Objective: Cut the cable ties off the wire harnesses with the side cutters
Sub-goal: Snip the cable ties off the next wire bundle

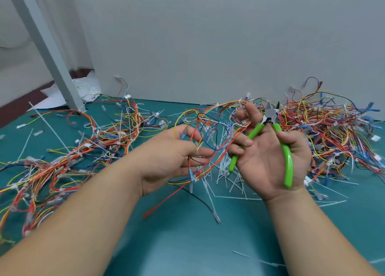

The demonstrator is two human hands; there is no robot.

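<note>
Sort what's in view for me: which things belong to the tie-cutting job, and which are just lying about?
Job: side cutters, held in the right hand; wire harness between the hands, left hand at its wires; left harness pile; right harness pile.

Lying about: loose white tie strips on the green mat; white sheets by the grey post.

The right hand (268,161), palm up, grips green-handled steel side cutters (253,133), their blades pointing away. The left hand (170,157) holds a loose harness (208,113) of thin red, yellow and blue wires above white cut cable ties (229,171) on the teal worktop (187,244).
</note>
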